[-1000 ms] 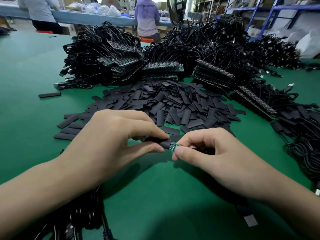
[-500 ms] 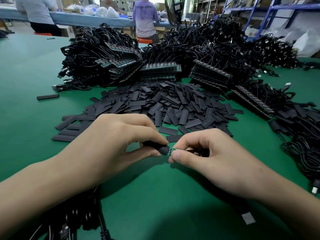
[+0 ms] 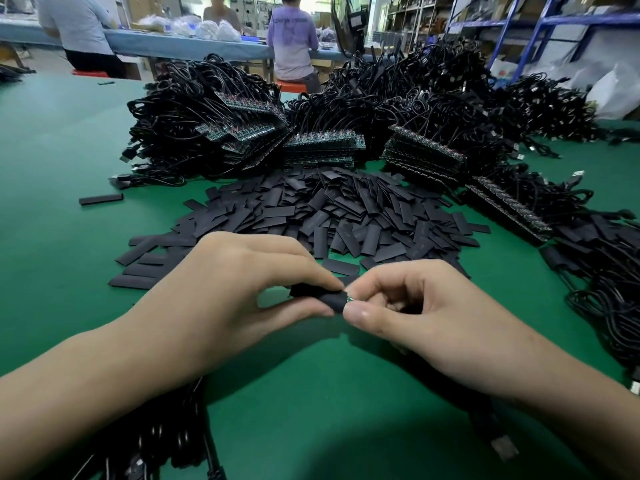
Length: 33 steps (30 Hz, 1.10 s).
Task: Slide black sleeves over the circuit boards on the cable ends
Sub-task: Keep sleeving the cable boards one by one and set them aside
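Above green mat [image 3: 311, 420]: L hand [image 3: 235, 292] pinches sleeve [image 3: 323, 298] | R hand [image 3: 433, 306] pinches board [image 3: 349, 299] tip | sleeve btwn both

Bare green table [image 3: 62, 188] left; sleeve pile [image 3: 332, 216] ahead, cable heaps [image 3: 602, 271] right, behind.

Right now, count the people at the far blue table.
3, all at the blue table: a person in grey far left, near side; a person in purple on an orange stool, near side; a third person across it, between them. More may be hidden.
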### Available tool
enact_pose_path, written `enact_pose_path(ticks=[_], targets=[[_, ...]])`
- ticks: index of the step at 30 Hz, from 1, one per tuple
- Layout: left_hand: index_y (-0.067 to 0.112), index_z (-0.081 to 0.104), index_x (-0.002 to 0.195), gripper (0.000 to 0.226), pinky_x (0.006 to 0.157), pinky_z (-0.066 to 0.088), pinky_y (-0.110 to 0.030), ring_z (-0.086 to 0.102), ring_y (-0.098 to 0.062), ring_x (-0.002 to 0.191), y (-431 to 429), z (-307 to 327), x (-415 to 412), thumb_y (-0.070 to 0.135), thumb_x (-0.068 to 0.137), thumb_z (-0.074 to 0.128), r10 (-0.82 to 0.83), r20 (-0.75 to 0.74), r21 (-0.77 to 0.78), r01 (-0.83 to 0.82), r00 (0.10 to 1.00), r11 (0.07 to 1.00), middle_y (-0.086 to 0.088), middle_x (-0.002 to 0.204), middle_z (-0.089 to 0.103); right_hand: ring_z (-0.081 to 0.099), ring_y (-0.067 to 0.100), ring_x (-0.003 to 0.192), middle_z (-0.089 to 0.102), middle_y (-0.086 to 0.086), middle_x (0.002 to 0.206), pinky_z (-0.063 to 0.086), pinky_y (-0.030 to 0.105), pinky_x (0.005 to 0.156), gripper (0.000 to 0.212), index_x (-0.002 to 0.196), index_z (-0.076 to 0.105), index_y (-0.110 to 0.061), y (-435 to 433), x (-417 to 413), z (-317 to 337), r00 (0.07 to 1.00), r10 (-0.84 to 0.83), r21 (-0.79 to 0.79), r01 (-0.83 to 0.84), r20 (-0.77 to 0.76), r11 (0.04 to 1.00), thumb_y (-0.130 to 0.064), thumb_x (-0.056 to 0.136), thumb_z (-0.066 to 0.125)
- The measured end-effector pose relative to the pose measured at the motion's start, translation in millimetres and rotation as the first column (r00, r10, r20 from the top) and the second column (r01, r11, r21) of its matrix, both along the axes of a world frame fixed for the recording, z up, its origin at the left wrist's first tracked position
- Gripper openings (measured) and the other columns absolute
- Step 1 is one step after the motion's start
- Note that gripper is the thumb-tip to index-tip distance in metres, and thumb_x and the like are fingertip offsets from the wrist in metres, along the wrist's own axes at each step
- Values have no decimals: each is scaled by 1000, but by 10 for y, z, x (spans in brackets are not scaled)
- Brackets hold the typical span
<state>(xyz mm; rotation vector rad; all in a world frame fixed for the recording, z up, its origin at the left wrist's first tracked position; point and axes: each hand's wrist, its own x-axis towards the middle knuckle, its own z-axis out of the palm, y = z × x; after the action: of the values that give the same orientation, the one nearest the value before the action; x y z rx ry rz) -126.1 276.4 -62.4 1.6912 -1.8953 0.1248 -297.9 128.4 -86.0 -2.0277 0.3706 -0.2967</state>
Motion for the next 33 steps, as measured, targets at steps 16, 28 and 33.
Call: enact_pose_path(ticks=[16,28,33], targets=[[26,81,99,22,75,55,-23,72,-4,83,-2,-81,84,38,81,77,-12,-191,-20,8,982,1000,16,90,74,66,6,74,73,-12,80,50,21,68,7,85,72,-30,65,-36,35,969,-90,-237,146,229,960,-33,81,77],[31,80,98,21,77,47,-10,70,-1,83,-11,-73,50,43,82,81,72,-255,-77,-94,964,993,18,87,74,69,2,74,72,-19,78,50,20,67,6,82,75,-28,133,-44,74,905,-172,-441,346,388,828,-30,82,81],[28,81,97,21,78,46,-9,70,-1,83,-5,-61,20,42,81,81,89,-258,-92,-116,962,989,19,85,74,66,0,73,70,-18,75,49,20,65,7,80,74,-25,168,-29,77,892,-126,-550,374,435,747,-27,84,79]])
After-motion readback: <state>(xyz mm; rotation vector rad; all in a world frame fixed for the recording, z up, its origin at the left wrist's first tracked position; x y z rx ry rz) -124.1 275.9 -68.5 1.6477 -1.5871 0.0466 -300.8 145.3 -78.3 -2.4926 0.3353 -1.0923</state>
